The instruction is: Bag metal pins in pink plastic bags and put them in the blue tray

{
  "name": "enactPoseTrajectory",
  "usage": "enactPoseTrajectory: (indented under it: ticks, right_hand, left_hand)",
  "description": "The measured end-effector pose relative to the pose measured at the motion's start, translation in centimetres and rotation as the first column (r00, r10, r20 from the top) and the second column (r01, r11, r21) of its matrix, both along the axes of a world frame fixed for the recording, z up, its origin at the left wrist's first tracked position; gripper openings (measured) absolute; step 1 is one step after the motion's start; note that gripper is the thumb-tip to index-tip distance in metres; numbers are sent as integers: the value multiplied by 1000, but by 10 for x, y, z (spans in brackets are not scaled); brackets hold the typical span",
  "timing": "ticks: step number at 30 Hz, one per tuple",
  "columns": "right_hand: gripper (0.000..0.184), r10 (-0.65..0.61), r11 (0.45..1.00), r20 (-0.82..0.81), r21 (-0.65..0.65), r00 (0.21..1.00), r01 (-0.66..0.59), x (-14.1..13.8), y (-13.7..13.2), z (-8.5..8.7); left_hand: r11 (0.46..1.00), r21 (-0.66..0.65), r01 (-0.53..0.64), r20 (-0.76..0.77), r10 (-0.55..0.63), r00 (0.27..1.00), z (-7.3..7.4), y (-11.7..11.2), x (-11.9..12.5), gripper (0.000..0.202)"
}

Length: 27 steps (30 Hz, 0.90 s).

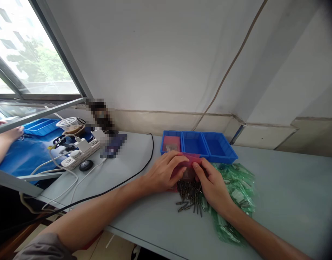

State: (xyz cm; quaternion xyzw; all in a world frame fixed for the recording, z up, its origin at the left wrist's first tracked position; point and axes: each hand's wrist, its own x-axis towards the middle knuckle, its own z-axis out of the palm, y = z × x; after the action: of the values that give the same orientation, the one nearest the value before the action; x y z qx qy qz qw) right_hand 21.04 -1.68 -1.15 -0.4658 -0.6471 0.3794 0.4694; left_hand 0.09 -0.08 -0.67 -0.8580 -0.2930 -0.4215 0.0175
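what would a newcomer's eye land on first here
The left hand and right hand meet at the centre, pinching a pink bag over a heap of small metal pins. A pile of green bags lies just right of them. Behind sits a blue tray with three compartments, the left one holding a pink packet.

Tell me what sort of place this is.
Probably a small parts-sorting or packing workbench: a row of blue bins, metal pins piled by the left hand and right hand, which grip a red bag.
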Motion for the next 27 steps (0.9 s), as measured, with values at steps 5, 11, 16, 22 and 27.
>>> enactPoseTrajectory:
  ticks: [5, 11, 16, 22, 27]
  right_hand:
    - [28, 17, 1000, 19, 6, 1000, -17, 0, 0, 0]
    - [26, 75, 997, 29, -3, 997, -75, 1, 2, -2]
    - [26, 78, 997, 26, 5, 997, -78, 1, 3, -3]
    - [29, 49, 998, 43, 28, 998, -51, -1, 2, 0]
    - [31, 22, 999, 48, 30, 999, -23, -1, 1, 0]
  left_hand:
    - [1000, -23, 20, -44, -21, 999, 0, 0, 0, 24]
    - [998, -52, 46, -79, -50, 996, 1, 0, 1, 21]
    - [998, -50, 38, -71, -42, 997, 1, -1, 1, 22]
    - [999, -25, 37, -24, -38, 999, 0, -1, 1, 29]
    - [999, -4, 40, 12, -40, 999, 0, 0, 1, 33]
